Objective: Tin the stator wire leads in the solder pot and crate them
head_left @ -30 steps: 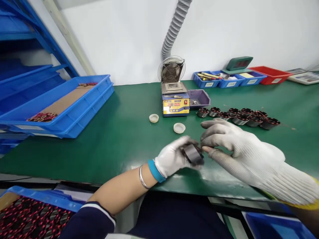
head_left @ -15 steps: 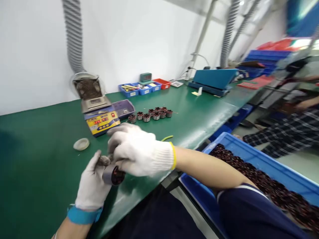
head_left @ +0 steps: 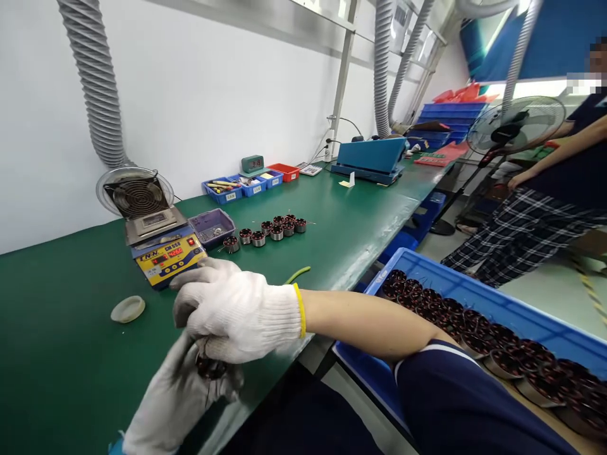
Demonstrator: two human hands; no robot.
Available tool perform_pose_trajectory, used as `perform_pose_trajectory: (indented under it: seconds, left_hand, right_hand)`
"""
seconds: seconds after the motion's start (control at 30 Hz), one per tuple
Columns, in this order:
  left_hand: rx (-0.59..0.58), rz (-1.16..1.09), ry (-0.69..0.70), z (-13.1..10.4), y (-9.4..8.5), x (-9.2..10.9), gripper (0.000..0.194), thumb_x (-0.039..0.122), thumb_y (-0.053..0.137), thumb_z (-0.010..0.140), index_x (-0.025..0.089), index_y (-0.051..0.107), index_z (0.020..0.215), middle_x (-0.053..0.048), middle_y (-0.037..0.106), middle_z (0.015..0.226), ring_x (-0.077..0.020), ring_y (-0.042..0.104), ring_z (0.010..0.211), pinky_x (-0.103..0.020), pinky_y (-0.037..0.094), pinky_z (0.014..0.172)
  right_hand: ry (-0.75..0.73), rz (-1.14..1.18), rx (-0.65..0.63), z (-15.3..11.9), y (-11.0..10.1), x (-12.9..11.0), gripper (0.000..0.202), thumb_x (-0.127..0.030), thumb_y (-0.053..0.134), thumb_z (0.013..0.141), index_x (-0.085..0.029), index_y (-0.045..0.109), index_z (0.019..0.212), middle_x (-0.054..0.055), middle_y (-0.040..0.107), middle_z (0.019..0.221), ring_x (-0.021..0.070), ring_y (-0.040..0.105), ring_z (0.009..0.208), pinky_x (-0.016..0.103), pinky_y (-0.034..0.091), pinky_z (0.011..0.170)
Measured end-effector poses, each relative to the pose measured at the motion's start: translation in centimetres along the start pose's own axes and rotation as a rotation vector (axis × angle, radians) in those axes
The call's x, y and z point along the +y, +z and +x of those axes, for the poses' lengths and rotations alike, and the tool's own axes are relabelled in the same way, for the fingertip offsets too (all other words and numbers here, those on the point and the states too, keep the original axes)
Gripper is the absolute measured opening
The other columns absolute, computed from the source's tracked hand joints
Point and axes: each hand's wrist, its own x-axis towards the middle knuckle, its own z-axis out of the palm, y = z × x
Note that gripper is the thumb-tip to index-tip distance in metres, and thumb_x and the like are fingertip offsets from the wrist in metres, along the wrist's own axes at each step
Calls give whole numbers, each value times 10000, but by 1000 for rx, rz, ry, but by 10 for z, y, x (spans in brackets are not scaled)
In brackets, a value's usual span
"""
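Note:
Both my hands wear white gloves and meet at the near edge of the green bench (head_left: 71,373). My left hand (head_left: 175,398) cups a small round coil part with dark red windings (head_left: 211,368) from below. My right hand (head_left: 232,313) lies over the part from above, fingers curled on it and hiding most of it. A row of several similar coil parts (head_left: 268,230) sits further back on the bench.
A soldering pot with a yellow front panel (head_left: 165,253), a small fan (head_left: 135,193), a purple tray (head_left: 213,224) and a white cap (head_left: 128,309) stand behind my hands. A blue crate of coils (head_left: 474,328) sits at my right. Another person (head_left: 545,208) stands far right by a floor fan (head_left: 515,126).
The view has swung right, from the blue trays at the left to the bench's right end. My hands have stayed together on the coil part and drawn nearer the bench edge.

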Motion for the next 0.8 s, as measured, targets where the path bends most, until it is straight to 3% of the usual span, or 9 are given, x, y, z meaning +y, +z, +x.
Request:
perform_pose_trajectory:
  seconds: [0.07, 0.1, 0.2, 0.3, 0.33, 0.4, 0.5, 0.63, 0.8]
  left_hand:
    - [-1, -116, -164, -6, 7, 1, 395, 582, 723, 684, 198, 703, 778, -86, 712, 828, -252, 656, 650, -409, 574, 525]
    - [20, -149, -194, -7, 9, 1, 417, 565, 765, 648, 195, 695, 827, -68, 702, 841, -230, 645, 648, -367, 565, 505]
    - [179, -73, -94, -4, 11, 1, 527, 513, 846, 574, 193, 652, 946, -21, 674, 863, -181, 632, 698, -286, 569, 574]
    - [345, -2, -34, 0, 14, 4, 535, 512, 839, 592, 172, 619, 941, -6, 655, 776, -157, 626, 656, -243, 552, 575]
    - [339, -76, -70, 1, 15, 5, 504, 517, 816, 627, 167, 608, 924, -7, 650, 748, -155, 624, 634, -238, 542, 552]
    - [191, -327, -224, 3, 16, 9, 394, 521, 678, 788, 153, 589, 895, -24, 641, 695, -144, 612, 578, -228, 509, 510]
    - [97, -578, -494, 13, 9, 11, 433, 524, 367, 949, 149, 556, 846, -76, 642, 621, -147, 576, 441, -228, 439, 411]
    - [58, -675, -499, 23, -4, 5, 530, 531, 225, 970, 139, 562, 849, -101, 669, 644, -165, 626, 467, -244, 478, 446]
    - [78, -677, -440, 16, -2, -3, 459, 562, 357, 940, 160, 575, 901, -99, 681, 694, -177, 658, 550, -255, 505, 524]
  right_hand:
    - [12, 40, 37, -3, 9, 2, 125, -250, 608, 814, -166, 690, 855, 60, 614, 1207, 251, 457, 1250, 431, 325, 1112]
    - [21, 74, 75, -5, 14, 4, 110, -241, 617, 803, -162, 683, 842, 64, 624, 1180, 247, 474, 1236, 423, 343, 1101]
    - [135, 292, 305, -16, 25, 13, 34, -173, 633, 766, -162, 630, 734, 54, 664, 1062, 196, 539, 1179, 339, 429, 1034]
    - [433, 532, 608, -31, 27, 21, 125, -214, 636, 783, -178, 587, 673, 31, 684, 931, 140, 634, 987, 256, 521, 844]
    - [531, 567, 673, -35, 28, 22, 146, -265, 622, 808, -182, 595, 691, 42, 683, 937, 144, 645, 941, 262, 531, 790]
    - [607, 639, 728, -42, 37, 26, 168, -322, 586, 842, -184, 605, 747, 76, 671, 990, 161, 644, 890, 293, 530, 738]
    - [689, 648, 700, -43, 72, 29, 187, -384, 623, 798, -209, 593, 739, 73, 669, 922, 208, 650, 931, 331, 534, 764]
    - [650, 466, 388, -36, 120, 16, 437, -532, 650, 705, -220, 656, 1011, 103, 646, 1111, 263, 657, 976, 398, 565, 789]
    - [624, 477, 326, -33, 131, 10, 546, -596, 621, 719, -207, 630, 1101, 115, 634, 1160, 265, 654, 1028, 403, 567, 853]
